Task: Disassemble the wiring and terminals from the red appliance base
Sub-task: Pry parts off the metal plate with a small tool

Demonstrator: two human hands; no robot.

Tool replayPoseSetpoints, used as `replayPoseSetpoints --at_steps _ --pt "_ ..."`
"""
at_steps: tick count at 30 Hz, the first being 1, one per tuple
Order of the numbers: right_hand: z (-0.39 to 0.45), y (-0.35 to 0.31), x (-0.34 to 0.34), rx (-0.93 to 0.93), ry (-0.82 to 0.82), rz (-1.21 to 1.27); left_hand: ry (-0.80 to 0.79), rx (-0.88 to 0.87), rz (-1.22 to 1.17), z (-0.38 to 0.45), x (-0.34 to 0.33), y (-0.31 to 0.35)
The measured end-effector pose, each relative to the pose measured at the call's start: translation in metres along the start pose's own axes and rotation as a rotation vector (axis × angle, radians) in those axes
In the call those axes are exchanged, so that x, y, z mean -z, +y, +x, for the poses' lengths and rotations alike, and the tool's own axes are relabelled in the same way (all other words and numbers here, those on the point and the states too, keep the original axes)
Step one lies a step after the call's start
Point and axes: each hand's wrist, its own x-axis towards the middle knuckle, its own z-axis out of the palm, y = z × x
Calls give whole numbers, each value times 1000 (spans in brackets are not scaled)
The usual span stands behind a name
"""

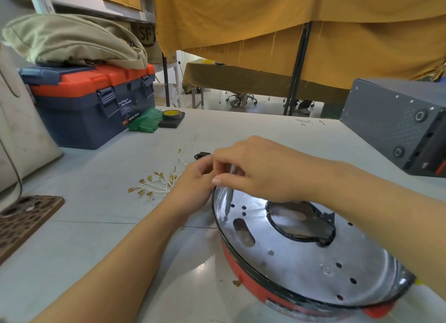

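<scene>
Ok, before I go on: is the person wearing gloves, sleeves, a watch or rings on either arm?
No. The left hand and the right hand are both bare, with no gloves. Both forearms are uncovered as far as the view shows, with no sleeve edge in view. No watch, bracelet or ring is visible. The nails look short and unpainted.

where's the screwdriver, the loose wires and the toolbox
screwdriver (228, 197), head view, on its shaft
wires (158, 184), head view, middle of the bundle
toolbox (79, 115), head view, on its blue front

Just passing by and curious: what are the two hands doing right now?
Right hand: grips a screwdriver, its tip on a screw in the metal plate.
Left hand: fingers curled at the plate's rim beside the screwdriver; what it holds cannot be told.
</scene>
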Motion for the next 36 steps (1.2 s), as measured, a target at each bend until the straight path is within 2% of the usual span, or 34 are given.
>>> replayPoseSetpoints --at_steps 3,5,9,10,14,17,19,20,23,25,29,32,36 --pt "-6 -6 -4 -3 37 66 28 -31 86 -1 15 12" --pt "-10 -7 -5 -2 38 142 -17 -31 138 -3 31 24" --pt "-15 -5 -5 -29 -6 291 -349 -17 250 -17 47 46" --pt "-15 -6 -4 -38 -18 326 -390 -30 259 -18 45 51" --pt "-19 -11 -3 -41 -5 473 -338 -113 416 -18 35 61" --pt "-23 -5 -7 -71 85 590 -406 -146 544 -17 34 70" --pt "-27 4 -10 -143 134 516 -444 -154 689 -15 37 79" --pt "-29 9 -13 -179 108 418 -479 -156 772 -14 38 86" --pt "-34 12 -28 -207 -80 177 -599 -226 1088 -9 33 105" --pt "-35 11 -36 -184 -112 139 -679 -283 1277 -7 24 113" --pt "-35 13 -39 -185 -68 156 -842 -388 1560 -6 7 111" --pt "-36 15 -42 -174 -50 178 -854 -449 1583 -5 5 112" --pt "-38 10 -39 -189 -51 168 -840 -382 1525 -1 6 112"
